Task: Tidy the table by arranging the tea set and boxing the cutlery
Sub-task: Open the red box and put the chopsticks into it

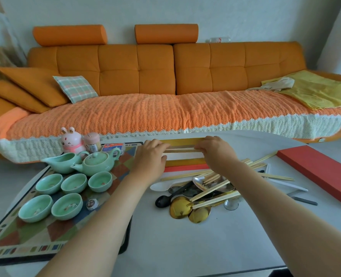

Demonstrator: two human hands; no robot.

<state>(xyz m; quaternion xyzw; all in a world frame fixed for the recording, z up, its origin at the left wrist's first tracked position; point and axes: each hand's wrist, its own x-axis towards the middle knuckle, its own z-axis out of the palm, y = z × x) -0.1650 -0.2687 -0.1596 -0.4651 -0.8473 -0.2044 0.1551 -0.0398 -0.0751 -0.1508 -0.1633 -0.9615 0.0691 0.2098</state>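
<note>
Home living room: orange sofa (165, 76), cushions (74, 87), low table (205, 236).

Box (182, 156) ends hidden beneath left hand (150, 156) and right hand (215, 151); fingertips curled out of sight, so grip on chopsticks (180, 149) there unclear. Spoons (187, 202) near the right forearm partly buried under crossed sticks, count unreadable. Red lid (317, 172) right of the right hand cut by frame edge. Mat (35, 236) left of the left forearm likewise cropped. Small wrapped item (92, 204) beside the left forearm too blurred to identify.
</note>
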